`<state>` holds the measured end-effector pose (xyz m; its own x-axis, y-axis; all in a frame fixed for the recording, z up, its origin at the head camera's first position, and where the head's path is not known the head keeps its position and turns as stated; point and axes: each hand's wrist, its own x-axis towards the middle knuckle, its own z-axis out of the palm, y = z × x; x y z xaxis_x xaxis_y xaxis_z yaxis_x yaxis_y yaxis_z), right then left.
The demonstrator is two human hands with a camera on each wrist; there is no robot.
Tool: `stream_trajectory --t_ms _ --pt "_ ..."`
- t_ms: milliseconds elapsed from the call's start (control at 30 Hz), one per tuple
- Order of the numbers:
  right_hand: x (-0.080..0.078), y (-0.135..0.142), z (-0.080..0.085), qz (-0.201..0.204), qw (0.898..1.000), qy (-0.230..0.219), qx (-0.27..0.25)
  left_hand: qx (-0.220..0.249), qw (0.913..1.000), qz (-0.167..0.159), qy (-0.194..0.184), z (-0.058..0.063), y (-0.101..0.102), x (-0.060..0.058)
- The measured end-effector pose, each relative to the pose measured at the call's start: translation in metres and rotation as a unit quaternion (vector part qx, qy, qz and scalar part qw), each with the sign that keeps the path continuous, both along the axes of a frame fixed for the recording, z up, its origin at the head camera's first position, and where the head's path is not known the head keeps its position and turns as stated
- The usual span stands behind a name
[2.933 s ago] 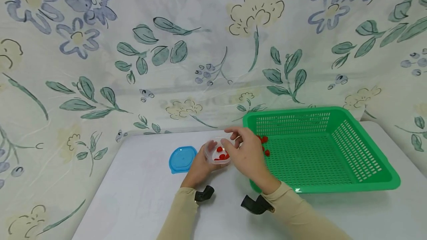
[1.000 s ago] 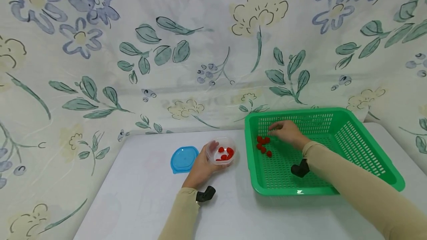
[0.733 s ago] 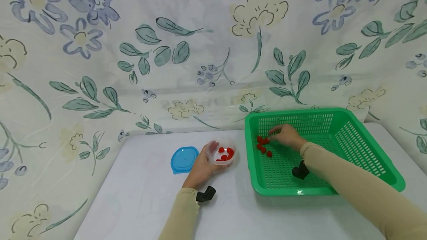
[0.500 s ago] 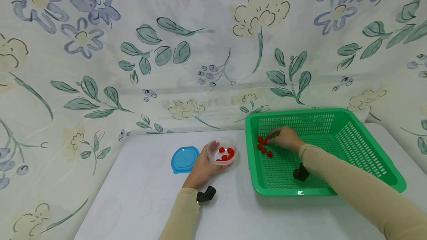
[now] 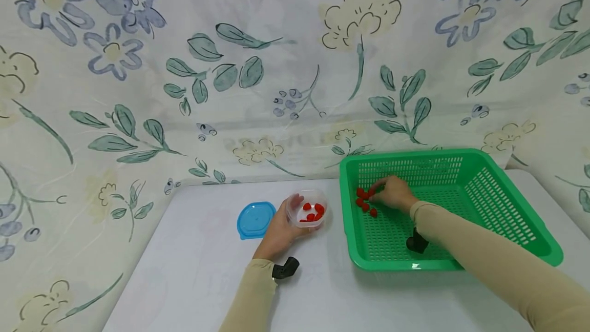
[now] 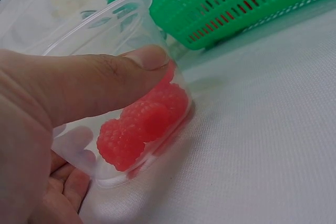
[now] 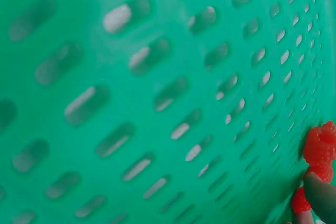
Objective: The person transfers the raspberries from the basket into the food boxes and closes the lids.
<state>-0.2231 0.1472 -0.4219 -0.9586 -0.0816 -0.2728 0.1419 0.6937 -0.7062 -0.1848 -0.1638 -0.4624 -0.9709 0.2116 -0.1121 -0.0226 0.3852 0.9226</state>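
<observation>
My left hand [image 5: 278,234] grips a small clear plastic tub [image 6: 86,36] from its left side, thumb along the wall. Several red raspberries [image 6: 121,145] lie at the bottom of the tub, which tilts in the left wrist view. My right hand [image 5: 394,192] is down inside the green basket [image 5: 392,265], near its left end. Its fingertips pinch a raspberry [image 7: 300,200], partly hidden at the corner of the right wrist view. More raspberries [image 5: 365,207] lie in a loose cluster beside those fingertips on the basket floor.
A blue lid [image 5: 255,220] lies flat on the white table [image 5: 198,270], just left of the tub. The basket's perforated walls stand up around my right hand. Behind the table hangs a floral cloth [image 5: 295,65].
My right hand left the tub and went right into the basket, then down to the cluster, where its fingertips closed on a raspberry. The left hand keeps holding the tub in place.
</observation>
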Motion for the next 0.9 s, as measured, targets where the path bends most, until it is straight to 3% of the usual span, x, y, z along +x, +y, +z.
stream_trajectory --t_ms 367,900 --pt "0.003 0.0 0.008 0.017 0.999 0.019 0.023 -0.005 1.0 0.001 -0.001 0.002 0.001 0.001" --pt "0.007 -0.006 0.021 0.022 0.999 0.04 -0.001 -0.005 1.0 0.002 0.0 0.001 0.0 0.002"
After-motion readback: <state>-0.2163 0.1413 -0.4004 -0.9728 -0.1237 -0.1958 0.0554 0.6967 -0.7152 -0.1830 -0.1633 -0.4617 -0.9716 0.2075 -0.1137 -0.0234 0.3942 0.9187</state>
